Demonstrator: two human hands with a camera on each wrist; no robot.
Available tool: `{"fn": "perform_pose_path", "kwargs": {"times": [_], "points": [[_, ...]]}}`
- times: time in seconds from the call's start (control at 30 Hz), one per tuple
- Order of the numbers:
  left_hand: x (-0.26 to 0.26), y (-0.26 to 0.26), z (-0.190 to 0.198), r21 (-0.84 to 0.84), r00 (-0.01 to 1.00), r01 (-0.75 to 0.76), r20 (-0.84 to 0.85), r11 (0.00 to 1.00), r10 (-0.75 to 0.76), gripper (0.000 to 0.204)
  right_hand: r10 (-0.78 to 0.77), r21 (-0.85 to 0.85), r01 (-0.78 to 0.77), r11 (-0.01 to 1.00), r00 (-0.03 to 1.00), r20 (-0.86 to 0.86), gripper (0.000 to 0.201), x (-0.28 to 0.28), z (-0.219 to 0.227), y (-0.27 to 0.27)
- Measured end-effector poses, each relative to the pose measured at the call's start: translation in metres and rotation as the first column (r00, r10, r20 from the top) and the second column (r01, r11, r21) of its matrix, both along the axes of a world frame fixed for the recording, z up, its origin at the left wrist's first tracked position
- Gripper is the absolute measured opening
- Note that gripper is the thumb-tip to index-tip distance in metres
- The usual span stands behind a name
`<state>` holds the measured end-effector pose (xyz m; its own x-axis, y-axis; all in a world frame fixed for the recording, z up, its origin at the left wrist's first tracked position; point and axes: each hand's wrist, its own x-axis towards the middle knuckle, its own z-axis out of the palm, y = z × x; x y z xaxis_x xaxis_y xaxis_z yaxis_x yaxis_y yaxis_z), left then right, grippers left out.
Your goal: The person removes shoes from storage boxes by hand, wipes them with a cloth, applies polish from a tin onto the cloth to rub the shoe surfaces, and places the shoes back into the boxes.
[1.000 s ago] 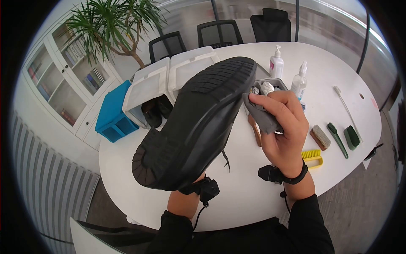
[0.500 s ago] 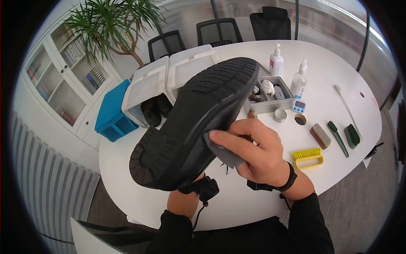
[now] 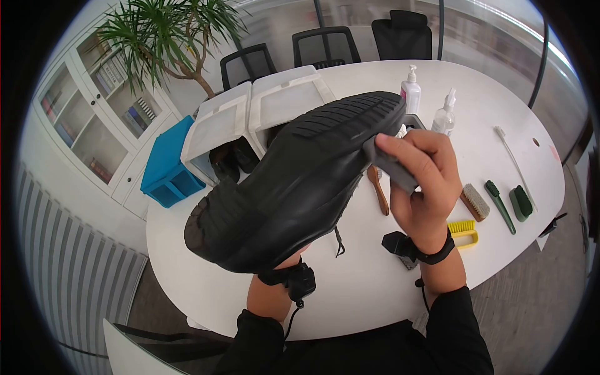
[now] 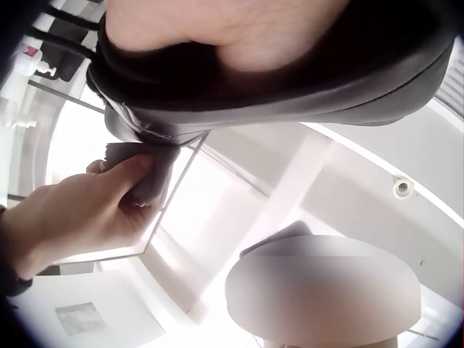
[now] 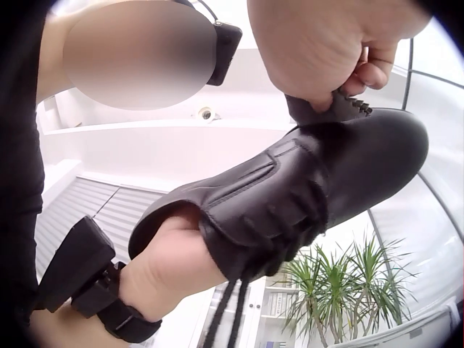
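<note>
A black lace-up shoe (image 3: 281,181) is held up over the table, its sole turned partly toward the head camera and its toe pointing to the upper right. My left hand (image 4: 217,29) is inside the shoe through the opening; its fingers are hidden there. With thumb and fingers my right hand (image 3: 428,187) pinches a folded grey cloth (image 3: 394,169). The cloth lies against the shoe's side near the toe, just above the sole edge. Laces (image 5: 232,312) dangle from the shoe in the right wrist view.
Right on the white table (image 3: 350,287) lie a yellow brush (image 3: 464,234), a wooden-backed brush (image 3: 475,202) and green brushes (image 3: 502,209). A wooden-handled brush (image 3: 379,192) lies beyond the shoe. Bottles (image 3: 410,90) stand behind; white shoe boxes (image 3: 215,128) and a blue box (image 3: 167,162) are left.
My right hand has wiped the cloth back along the shoe's side toward the heel, then forward again to near the toe. The shoe has tilted, showing more of its side, and its toe has shifted right.
</note>
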<state>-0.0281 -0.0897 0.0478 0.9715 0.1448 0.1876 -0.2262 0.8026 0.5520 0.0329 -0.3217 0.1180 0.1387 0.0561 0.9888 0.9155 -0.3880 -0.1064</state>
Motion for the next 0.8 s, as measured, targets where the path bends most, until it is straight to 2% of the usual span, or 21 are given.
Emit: {"fn": "perform_pose_path", "kwargs": {"times": [0.37,0.67,0.8], "points": [[0.001,-0.005,0.004,-0.027,0.999,0.034,-0.003,0.999,-0.035,0.061,-0.035,0.095,0.046,0.994,0.992,-0.119,0.051,0.032,-0.003,-0.012],[0.004,-0.011,0.012,-0.049,0.998,0.064,-0.003,0.997,-0.064,0.061,-0.061,0.13,0.09,0.987,0.976,-0.211,0.042,0.054,-0.01,-0.017],[0.006,-0.015,0.021,-0.057,1.0,0.02,-0.007,0.998,-0.021,0.066,0.044,0.183,0.008,0.983,0.959,-0.28,0.034,0.052,-0.01,-0.015]]}}
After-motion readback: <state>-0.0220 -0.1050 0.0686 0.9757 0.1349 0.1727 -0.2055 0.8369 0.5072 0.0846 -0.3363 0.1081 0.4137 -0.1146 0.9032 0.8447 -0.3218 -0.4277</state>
